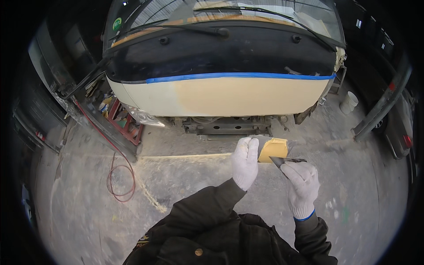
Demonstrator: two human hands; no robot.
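Note:
In a white knit glove, my left hand [245, 162] is closed around the left end of a flat grey plate [263, 142]. A thick layer of yellow putty [274, 148] covers much of that plate. My right hand [303, 182], also gloved, grips a dark putty knife [278, 162]. Its wide blade points left and lies at the putty's lower edge; whether it touches is hard to tell. Both hands are in front of my body, below the front of a vehicle [145, 98]. A smooth pale yellow coat [234, 96] covers much of its cream front panel.
Blue masking tape [238, 75] runs along the panel's top edge, under a black section [221, 55]. A red hose [112, 176] lies coiled on the concrete floor [198, 185] at left, near a red metal frame [126, 123]. Posts flank the vehicle; a white bucket [349, 102] and car [399, 128] are right.

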